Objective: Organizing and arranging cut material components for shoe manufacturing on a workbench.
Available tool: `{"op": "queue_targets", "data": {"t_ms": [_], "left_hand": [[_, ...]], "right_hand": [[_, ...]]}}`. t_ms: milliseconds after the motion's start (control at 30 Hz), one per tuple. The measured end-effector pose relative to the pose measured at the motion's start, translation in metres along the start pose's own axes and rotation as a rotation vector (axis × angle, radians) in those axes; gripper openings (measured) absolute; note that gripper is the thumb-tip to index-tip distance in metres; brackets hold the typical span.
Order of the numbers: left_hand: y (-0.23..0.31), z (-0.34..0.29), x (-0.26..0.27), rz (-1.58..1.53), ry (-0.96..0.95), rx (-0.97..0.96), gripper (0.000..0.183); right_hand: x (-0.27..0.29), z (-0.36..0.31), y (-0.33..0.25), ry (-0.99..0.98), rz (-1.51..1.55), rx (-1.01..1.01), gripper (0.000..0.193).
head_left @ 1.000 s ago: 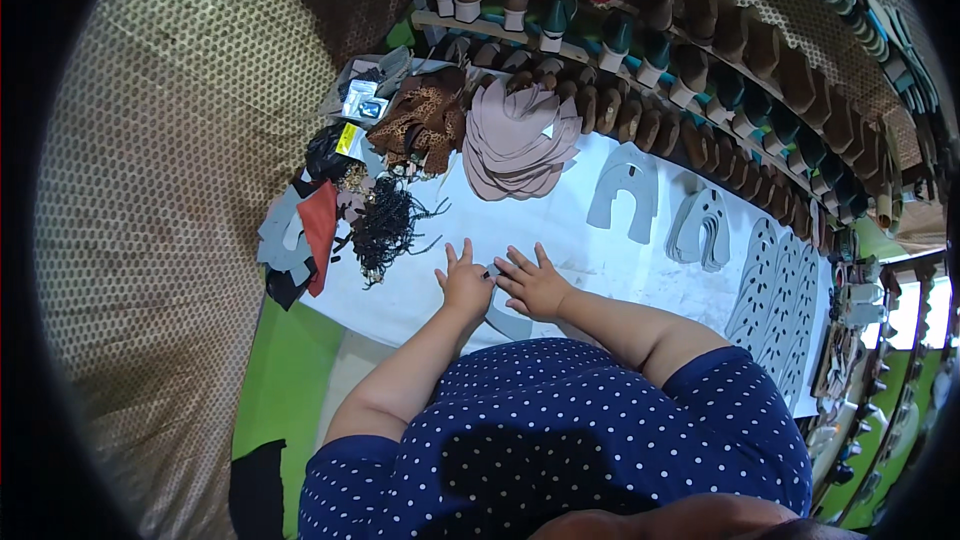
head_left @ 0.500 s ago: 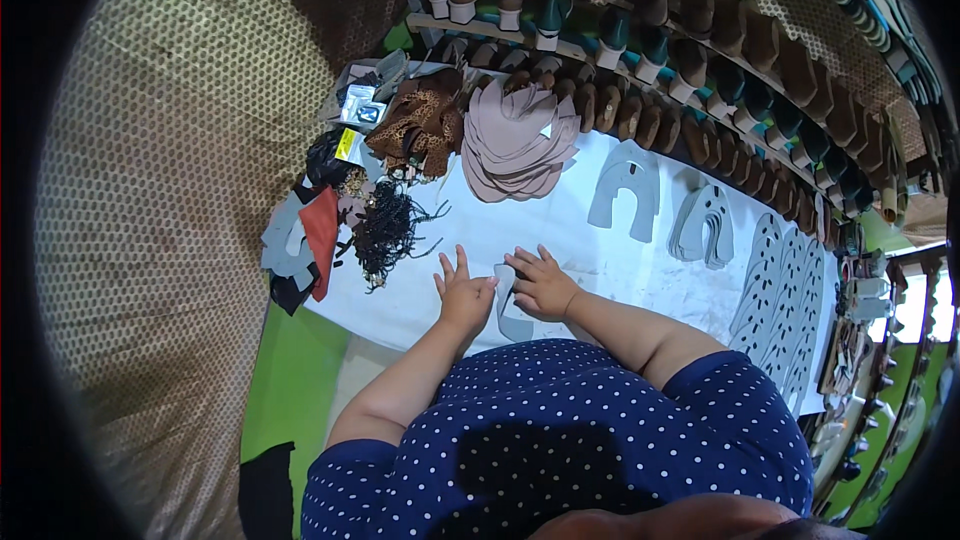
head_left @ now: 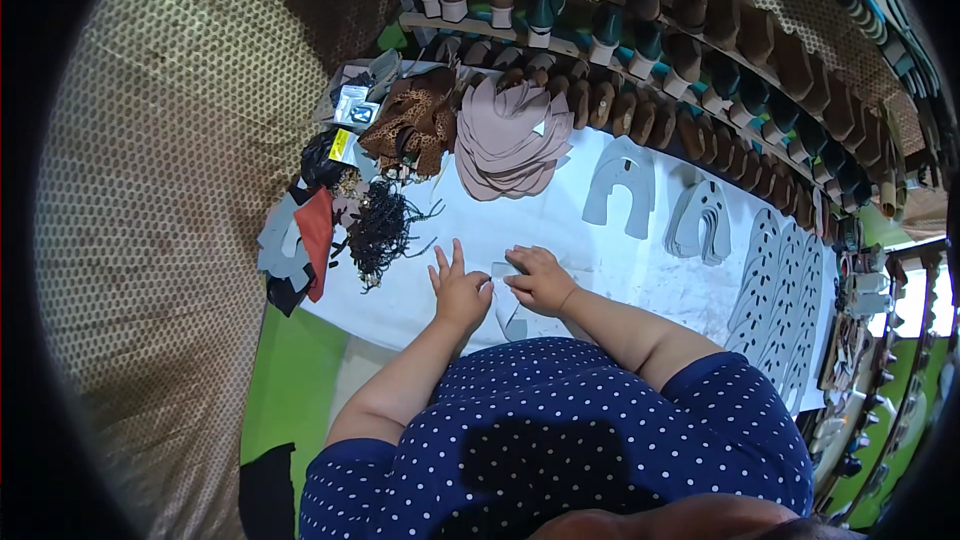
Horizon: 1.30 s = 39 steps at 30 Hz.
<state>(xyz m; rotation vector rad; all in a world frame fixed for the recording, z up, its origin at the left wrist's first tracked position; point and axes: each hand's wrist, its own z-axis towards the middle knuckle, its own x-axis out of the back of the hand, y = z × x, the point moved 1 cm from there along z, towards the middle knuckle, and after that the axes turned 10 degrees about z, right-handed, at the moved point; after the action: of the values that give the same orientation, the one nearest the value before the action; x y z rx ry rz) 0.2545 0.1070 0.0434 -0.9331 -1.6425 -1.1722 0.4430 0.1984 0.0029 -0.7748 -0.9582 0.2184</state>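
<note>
A grey U-shaped cut piece [head_left: 516, 326] lies on the white-covered table in front of my body, its upper end [head_left: 502, 269] between my two hands. My right hand [head_left: 541, 282] is curled over that end, fingers and thumb pressed on it. To its left, my left hand [head_left: 463, 292] has thumb and forefinger pinched together at the piece's edge, the other fingers raised and spread. What sits in that pinch is too small to make out. Further off lie a single grey cut piece [head_left: 603, 198] and a small stack of similar grey pieces [head_left: 690, 225].
Pinkish cut pieces [head_left: 500, 155] and leopard-print pieces [head_left: 412, 120] are piled at the back. Tangled black straps [head_left: 377, 230] and a red-orange scrap [head_left: 315, 235] lie left. Rows of grey pieces with dark holes [head_left: 765, 285] cover the right. Shelves of heeled shoes [head_left: 605, 38] stand behind.
My left thumb and forefinger have come together in a pinch, and the hand is slightly further left. My right fingers have curled in over the grey piece, whose upper end has shifted.
</note>
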Motion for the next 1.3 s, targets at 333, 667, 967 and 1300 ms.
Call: {"op": "queue_targets", "data": {"t_ms": [333, 667, 967, 1300], "left_hand": [[-0.003, 0.013, -0.011, 0.01, -0.016, 0.058, 0.011], [-0.018, 0.011, -0.02, -0.026, 0.008, 0.076, 0.011], [-0.02, 0.008, -0.014, -0.066, 0.007, 0.103, 0.012], [-0.036, -0.005, -0.013, -0.199, 0.234, 0.109, 0.035]], "right_hand": [[0.001, 0.002, -0.003, -0.006, -0.029, 0.009, 0.023], [0.001, 0.002, -0.002, -0.05, -0.052, -0.01, 0.036], [0.005, 0.003, -0.003, -0.019, 0.061, -0.062, 0.061], [0.003, 0.001, 0.004, -0.06, 0.01, -0.062, 0.071]]}}
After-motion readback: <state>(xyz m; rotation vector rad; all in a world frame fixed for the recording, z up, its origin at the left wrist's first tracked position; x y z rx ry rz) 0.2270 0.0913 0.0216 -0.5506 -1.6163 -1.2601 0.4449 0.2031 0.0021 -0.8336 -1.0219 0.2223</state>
